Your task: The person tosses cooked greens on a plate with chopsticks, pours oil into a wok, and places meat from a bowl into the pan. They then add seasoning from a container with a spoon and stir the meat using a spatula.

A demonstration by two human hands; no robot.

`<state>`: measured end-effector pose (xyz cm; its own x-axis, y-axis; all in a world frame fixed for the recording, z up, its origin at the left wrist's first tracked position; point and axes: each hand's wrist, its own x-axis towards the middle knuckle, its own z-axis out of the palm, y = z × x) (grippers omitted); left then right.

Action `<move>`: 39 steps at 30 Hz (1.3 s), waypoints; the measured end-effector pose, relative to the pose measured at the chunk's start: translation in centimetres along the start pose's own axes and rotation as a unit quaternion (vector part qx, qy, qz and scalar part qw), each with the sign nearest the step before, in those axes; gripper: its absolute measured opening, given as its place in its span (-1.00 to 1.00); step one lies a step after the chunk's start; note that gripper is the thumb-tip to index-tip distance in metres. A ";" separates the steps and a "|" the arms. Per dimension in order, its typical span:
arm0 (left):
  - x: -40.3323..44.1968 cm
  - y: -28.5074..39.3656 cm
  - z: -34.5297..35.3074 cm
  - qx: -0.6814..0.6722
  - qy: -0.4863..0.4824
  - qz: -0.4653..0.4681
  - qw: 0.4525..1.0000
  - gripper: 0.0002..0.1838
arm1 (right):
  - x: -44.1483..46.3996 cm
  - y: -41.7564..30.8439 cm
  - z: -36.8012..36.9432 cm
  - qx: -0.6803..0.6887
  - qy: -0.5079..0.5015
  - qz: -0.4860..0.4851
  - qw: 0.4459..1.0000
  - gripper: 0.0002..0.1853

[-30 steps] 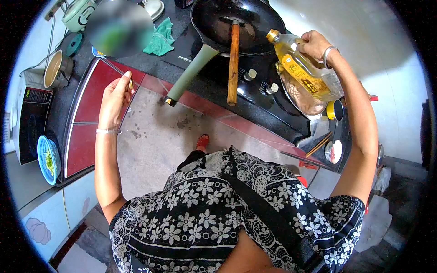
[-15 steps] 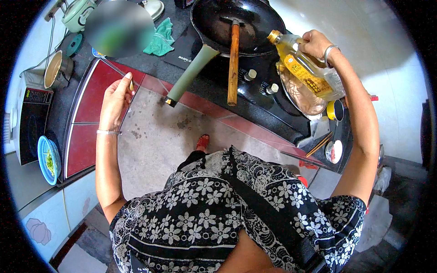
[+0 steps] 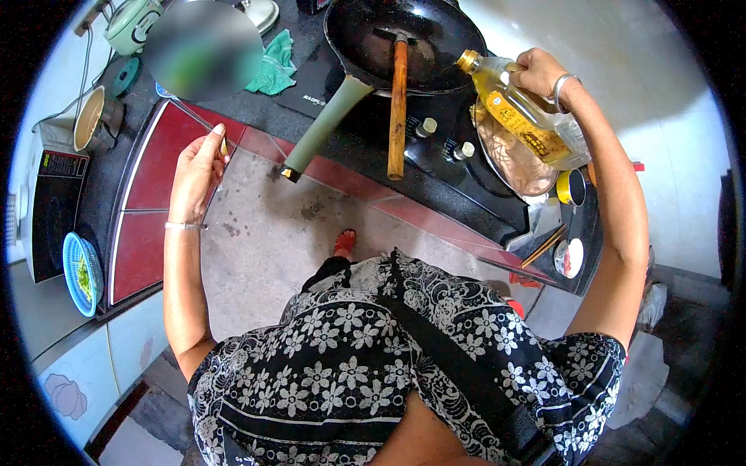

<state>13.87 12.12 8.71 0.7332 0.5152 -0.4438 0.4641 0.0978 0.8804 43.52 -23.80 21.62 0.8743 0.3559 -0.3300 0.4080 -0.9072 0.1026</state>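
Note:
My right hand (image 3: pixel 538 74) is closed around the handle of a clear cooking oil bottle (image 3: pixel 519 124) with a yellow label. Tilted, the bottle points its gold-coloured mouth end at the rim of a black wok (image 3: pixel 353 46); no stream of oil is visible. A spatula (image 3: pixel 398 116) with a wooden handle rests in the wok, its metal blade inside. The wok's green handle (image 3: pixel 326 128) reaches toward me. Over the red cabinet front, my left hand (image 3: pixel 200 159) pinches a thin metal-handled utensil (image 3: pixel 194 115); its far end is hidden by a blurred patch.
On the black stove stand two knobs (image 3: pixel 425 128) and, at right, a round foil-like pan (image 3: pixel 509 155). Nearby are a yellow cup (image 3: pixel 572 188), chopsticks (image 3: pixel 544 247) and a small bowl (image 3: pixel 569 258). Left hold a green cloth (image 3: pixel 273 66), blue basket (image 3: pixel 71 264) and microwave (image 3: pixel 58 210).
The oil bottle has shifted very slightly left, staying tilted at the wok's rim. My left hand keeps its place, and the wok and spatula look unchanged.

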 end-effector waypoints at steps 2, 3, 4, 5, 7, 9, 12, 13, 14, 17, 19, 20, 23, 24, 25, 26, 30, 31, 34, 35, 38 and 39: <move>0.0 -0.1 -0.1 -0.007 -0.007 -0.001 1.000 -0.62 | 0.3 0.3 0.0 0.000 -0.002 -0.006 1.000 -0.64; 0.1 -0.2 -0.1 -0.010 -0.011 -0.001 1.000 -0.62 | 0.2 0.3 0.0 -0.001 -0.002 -0.005 1.000 -0.64; 0.1 -0.2 -0.2 -0.010 -0.012 0.002 1.000 -0.62 | 0.2 0.2 -0.1 -0.001 -0.002 -0.005 1.000 -0.64; 0.1 -0.3 -0.2 -0.009 -0.014 0.005 1.000 -0.62 | 0.1 0.2 -0.2 -0.001 -0.002 -0.004 1.000 -0.64; 0.0 -0.2 -0.2 -0.014 -0.014 0.007 1.000 -0.63 | -0.1 0.1 -0.4 0.006 -0.001 0.001 1.000 -0.64; -0.1 0.0 -0.1 -0.026 -0.011 0.007 1.000 -0.63 | -0.1 0.2 -0.4 0.013 0.002 0.002 1.000 -0.64; -0.1 0.0 0.0 -0.021 -0.006 0.008 1.000 -0.63 | -0.2 0.6 -0.1 0.019 0.008 -0.003 1.000 -0.63; 0.0 -0.1 0.0 -0.022 -0.007 0.009 1.000 -0.63 | -0.1 0.6 -0.2 0.014 0.008 -0.004 1.000 -0.63; 0.1 -0.1 0.0 -0.022 -0.007 0.010 1.000 -0.64 | -0.1 0.7 -0.2 0.009 0.007 -0.006 1.000 -0.63; -0.1 0.1 0.1 -0.020 -0.003 0.007 1.000 -0.64 | 0.3 1.2 -0.2 -0.009 0.008 -0.013 1.000 -0.63; -0.1 0.1 0.1 -0.021 -0.003 0.008 1.000 -0.64 | -0.1 1.1 -0.4 -0.010 0.019 -0.013 1.000 -0.63; 0.1 0.0 0.1 -0.023 -0.005 0.010 1.000 -0.64 | -0.2 1.1 -0.5 -0.011 0.024 -0.013 1.000 -0.63; 0.2 0.0 -0.1 -0.016 -0.011 0.010 1.000 -0.64 | 0.1 1.9 -0.6 0.006 0.025 -0.010 1.000 -0.64; 0.2 0.1 -0.1 -0.012 -0.014 0.009 1.000 -0.64 | 0.2 2.3 -0.7 0.020 0.032 -0.011 0.999 -0.64; 0.3 0.2 -0.1 -0.008 -0.012 0.011 1.000 -0.64 | 0.2 2.7 -0.7 0.034 0.040 -0.011 0.999 -0.65; 0.4 0.3 -0.1 -0.004 -0.010 0.012 1.000 -0.65 | 0.2 2.9 -0.6 0.049 0.047 -0.012 0.998 -0.66; 0.1 1.7 0.3 -0.014 0.004 0.032 0.999 -0.64 | -0.5 3.8 -1.6 0.141 0.065 0.006 0.988 -0.71; 0.3 1.8 0.3 -0.012 0.000 0.034 0.999 -0.63 | -0.7 4.2 -1.7 0.175 0.081 0.007 0.981 -0.73; 0.8 2.6 0.3 -0.012 -0.005 0.045 0.999 -0.63 | -2.1 5.1 -2.1 0.293 0.098 0.011 0.951 -0.80; 0.7 3.3 0.6 -0.012 -0.005 0.052 0.999 -0.63 | -2.2 6.0 -1.9 0.338 0.115 0.010 0.934 -0.81; 1.1 5.1 1.2 0.004 -0.007 0.079 0.997 -0.63 | -3.3 7.3 -0.9 0.438 0.206 -0.019 0.875 -0.86; 1.3 5.5 1.5 0.007 -0.018 0.085 0.996 -0.64 | -3.6 7.7 -0.7 0.482 0.203 -0.020 0.852 -0.86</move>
<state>18.13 12.09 12.76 0.8196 0.4916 -0.2944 0.3386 -0.0010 0.9409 43.67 -31.96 24.27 0.9633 0.2623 0.0567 0.2054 -0.5848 -0.7847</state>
